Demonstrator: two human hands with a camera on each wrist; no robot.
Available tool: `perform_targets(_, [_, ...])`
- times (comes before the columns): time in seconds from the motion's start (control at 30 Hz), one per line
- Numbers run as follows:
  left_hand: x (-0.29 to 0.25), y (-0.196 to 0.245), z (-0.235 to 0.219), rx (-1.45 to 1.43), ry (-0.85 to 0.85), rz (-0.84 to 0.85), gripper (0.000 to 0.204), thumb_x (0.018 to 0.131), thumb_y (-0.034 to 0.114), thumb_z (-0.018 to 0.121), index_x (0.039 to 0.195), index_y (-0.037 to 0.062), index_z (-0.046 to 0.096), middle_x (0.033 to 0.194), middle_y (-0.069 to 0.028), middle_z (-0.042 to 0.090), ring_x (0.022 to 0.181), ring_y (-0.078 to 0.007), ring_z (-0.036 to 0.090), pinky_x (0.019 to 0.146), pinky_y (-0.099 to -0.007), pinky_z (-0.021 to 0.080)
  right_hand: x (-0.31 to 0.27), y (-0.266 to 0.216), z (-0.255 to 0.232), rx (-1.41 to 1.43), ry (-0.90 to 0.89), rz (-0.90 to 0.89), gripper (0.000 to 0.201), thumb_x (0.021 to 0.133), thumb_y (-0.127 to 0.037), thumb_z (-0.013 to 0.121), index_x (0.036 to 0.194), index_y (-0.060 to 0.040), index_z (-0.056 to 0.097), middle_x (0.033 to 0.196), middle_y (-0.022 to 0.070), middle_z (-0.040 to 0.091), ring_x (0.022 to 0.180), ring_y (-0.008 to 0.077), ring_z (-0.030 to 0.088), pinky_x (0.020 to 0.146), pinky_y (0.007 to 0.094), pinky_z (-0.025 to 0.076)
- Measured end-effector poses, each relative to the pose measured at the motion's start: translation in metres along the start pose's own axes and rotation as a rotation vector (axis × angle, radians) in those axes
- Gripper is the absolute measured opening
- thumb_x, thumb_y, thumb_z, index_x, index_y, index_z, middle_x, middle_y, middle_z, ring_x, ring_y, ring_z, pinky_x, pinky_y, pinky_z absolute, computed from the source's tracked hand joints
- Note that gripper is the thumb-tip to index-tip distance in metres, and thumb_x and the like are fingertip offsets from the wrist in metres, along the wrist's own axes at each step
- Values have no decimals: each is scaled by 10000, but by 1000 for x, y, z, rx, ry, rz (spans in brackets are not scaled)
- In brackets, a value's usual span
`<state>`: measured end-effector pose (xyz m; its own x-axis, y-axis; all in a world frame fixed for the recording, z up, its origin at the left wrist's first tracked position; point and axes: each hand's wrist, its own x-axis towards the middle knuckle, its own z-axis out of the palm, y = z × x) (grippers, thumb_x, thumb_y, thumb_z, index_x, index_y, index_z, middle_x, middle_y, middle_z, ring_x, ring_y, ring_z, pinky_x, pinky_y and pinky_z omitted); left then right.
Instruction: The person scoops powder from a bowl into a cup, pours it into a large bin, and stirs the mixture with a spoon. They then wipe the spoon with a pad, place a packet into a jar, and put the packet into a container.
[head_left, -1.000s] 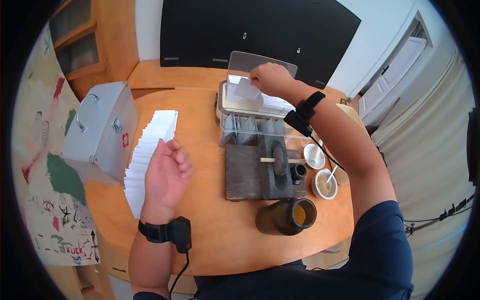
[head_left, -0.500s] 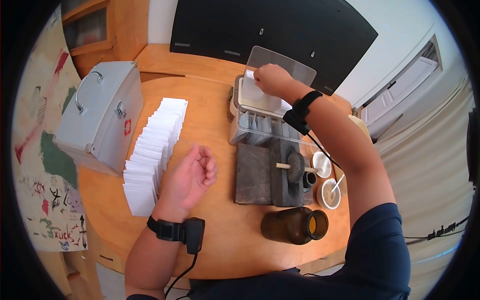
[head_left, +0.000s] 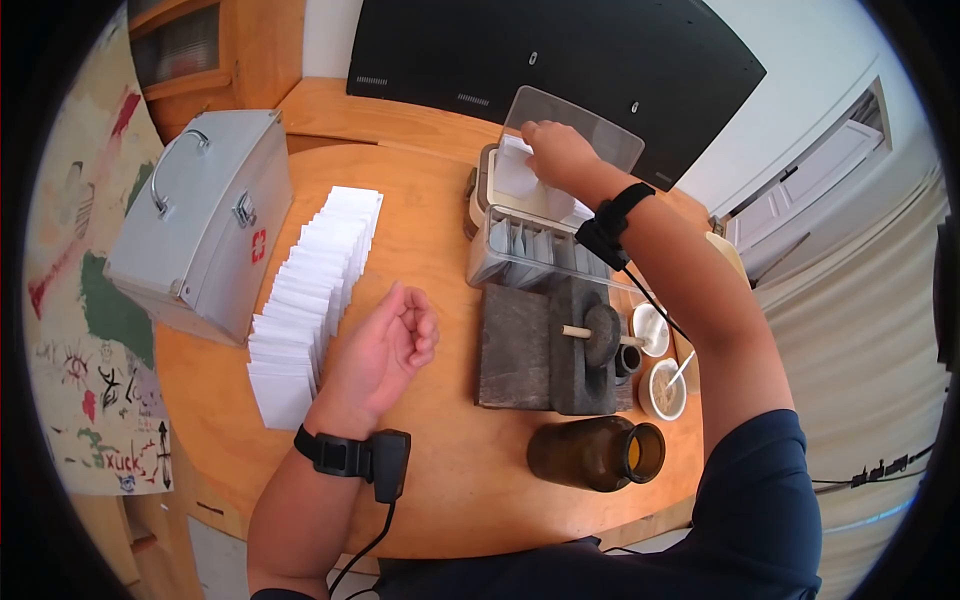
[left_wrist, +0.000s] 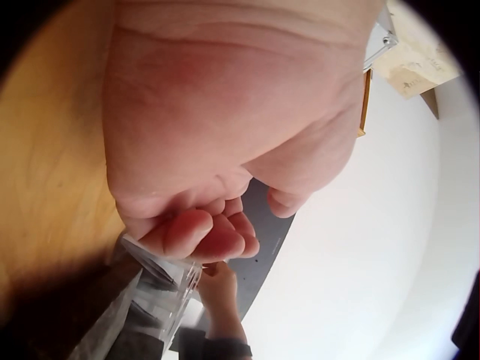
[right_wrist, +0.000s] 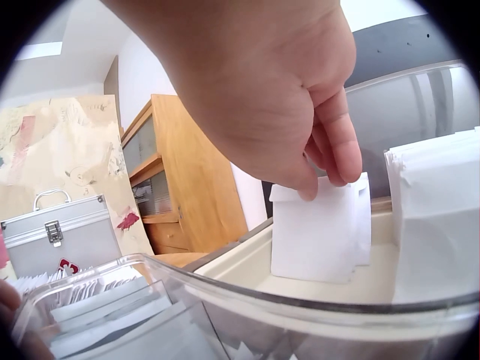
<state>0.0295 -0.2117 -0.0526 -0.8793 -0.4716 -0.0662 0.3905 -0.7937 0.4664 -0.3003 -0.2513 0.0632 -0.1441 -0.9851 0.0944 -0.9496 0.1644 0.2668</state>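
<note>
My right hand [head_left: 562,158] reaches into an open box [head_left: 478,196] at the back of the table. In the right wrist view its thumb and fingers pinch the top edge of white paper envelopes [right_wrist: 315,236], upright at the end of the box's cream inner tray. A thicker stack of white envelopes [right_wrist: 439,217] stands in the same tray, a gap away. The box's clear lid [head_left: 600,125] is raised behind. My left hand [head_left: 385,345] is over the table, palm turned up, fingers loosely curled and holding nothing.
A fanned row of white envelopes [head_left: 310,285] lies left, beside a silver case [head_left: 190,230]. Grey packets [head_left: 520,243] fill a clear bin. Nearer are a dark board [head_left: 513,355], a stone trough [head_left: 565,385] with wheel [head_left: 602,335], a brown jar [head_left: 580,455] and white bowls [head_left: 662,388].
The right hand has lowered a white envelope into the tray's left end. The left hand has shifted right, away from the fanned row. The head view has turned slightly.
</note>
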Motion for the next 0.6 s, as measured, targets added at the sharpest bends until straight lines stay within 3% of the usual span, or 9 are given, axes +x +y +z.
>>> perform_targets(0.2, [2,1,0,26,-3,11,328,1078,389,434,1023,92,559,803,-30,518,693,-130,460,600,-244,375,-12,3,-16,28,-11,-1,216,862,-85,644,1068,-24,666,1144,200,661,1089,375,646,940,441,527])
perform_targets(0.3, [3,0,-3,55,-12,15,314,1081,377,430,1024,94,554,806,-24,518,700,-125,463,609,-239,370,-33,13,-27,72,110,-59,217,839,-138,676,1038,-54,668,1092,168,674,1052,377,642,920,466,512])
perform_targets(0.47, [1,11,6,128,-10,49,274,1079,348,442,1018,102,545,806,-6,523,707,-115,470,620,-232,366,-142,-11,-75,332,359,50,204,859,-165,700,1006,-26,675,948,124,690,808,280,690,722,369,550])
perform_targets(0.53, [0,13,9,234,-114,192,241,1070,321,476,1005,102,554,813,10,540,717,-94,474,628,-224,369,-192,-6,-74,423,460,66,182,866,-115,714,1005,-10,659,915,116,677,760,230,667,688,323,528])
perform_targets(0.57, [-6,13,16,246,-118,188,241,1070,321,476,1005,102,554,813,10,540,717,-94,474,628,-224,369,-218,-7,-75,429,469,74,182,866,-115,714,1005,-10,659,915,116,677,760,230,667,688,323,528])
perform_targets(0.6, [-9,17,26,421,-43,294,229,1066,306,487,990,103,560,817,19,545,720,-82,474,633,-217,369,-243,-9,-79,409,497,115,173,872,-106,710,999,-3,654,904,111,673,755,215,659,688,317,521])
